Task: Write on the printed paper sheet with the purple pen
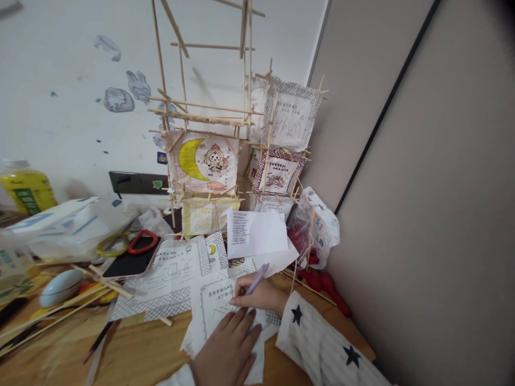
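A light purple pen [257, 279] is pinched in my right hand [265, 295], its tip down at a white sheet of paper [207, 316]. On the sheet are handwritten characters, line drawings and part of a patterned border. My left hand [229, 348] lies flat across the lower part of the same sheet, fingers stretched out just below the pen. Both hands cover some of the drawing. Left of it lie other drawn sheets [173, 273] with crosshatched borders and a boat. A white page with written lines [257, 233] leans behind my right hand.
A wooden stick frame [205, 119] with decorated panels rises at the back. A phone [132, 258] with red-handled scissors [142, 241], loose sticks [52, 316], a pencil [97, 341] and a computer mouse [61, 288] occupy the left. A yellow bottle [28, 187] stands behind. A wall closes the right.
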Action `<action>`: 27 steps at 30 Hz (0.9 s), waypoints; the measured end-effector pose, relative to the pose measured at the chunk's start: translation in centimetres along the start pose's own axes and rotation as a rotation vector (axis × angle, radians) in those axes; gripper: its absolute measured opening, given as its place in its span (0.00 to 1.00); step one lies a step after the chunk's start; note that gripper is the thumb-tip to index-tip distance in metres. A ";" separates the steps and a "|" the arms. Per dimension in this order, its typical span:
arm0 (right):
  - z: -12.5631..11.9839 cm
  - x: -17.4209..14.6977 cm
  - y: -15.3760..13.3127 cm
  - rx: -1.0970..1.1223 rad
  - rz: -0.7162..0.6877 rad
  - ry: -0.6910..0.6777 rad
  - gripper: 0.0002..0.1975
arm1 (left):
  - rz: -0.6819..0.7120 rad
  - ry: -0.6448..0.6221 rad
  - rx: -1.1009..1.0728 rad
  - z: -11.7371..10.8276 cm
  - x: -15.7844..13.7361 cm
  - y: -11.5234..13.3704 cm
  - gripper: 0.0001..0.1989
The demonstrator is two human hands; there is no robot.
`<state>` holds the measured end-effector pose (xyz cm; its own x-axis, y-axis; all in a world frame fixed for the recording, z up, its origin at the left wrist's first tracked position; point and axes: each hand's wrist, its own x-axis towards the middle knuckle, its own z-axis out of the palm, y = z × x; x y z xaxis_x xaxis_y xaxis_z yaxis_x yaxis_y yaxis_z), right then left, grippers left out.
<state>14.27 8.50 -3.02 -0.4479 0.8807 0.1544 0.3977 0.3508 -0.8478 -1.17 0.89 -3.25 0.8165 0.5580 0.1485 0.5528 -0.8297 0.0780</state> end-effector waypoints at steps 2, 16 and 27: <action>0.0 0.0 0.0 0.010 0.002 0.005 0.13 | 0.006 -0.005 0.004 0.2 0.0 0.0 0.23; 0.1 0.0 -0.2 -0.018 0.012 0.029 0.07 | -0.017 -0.083 -0.007 -1.0 0.3 0.3 0.24; 0.1 0.0 -0.4 -0.053 0.022 0.055 0.09 | -0.013 -0.041 -0.006 -0.8 0.2 0.3 0.24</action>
<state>14.02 8.34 -2.74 -0.3946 0.9041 0.1644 0.4492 0.3458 -0.8238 -1.02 0.75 -2.45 0.8156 0.5686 0.1072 0.5622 -0.8225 0.0858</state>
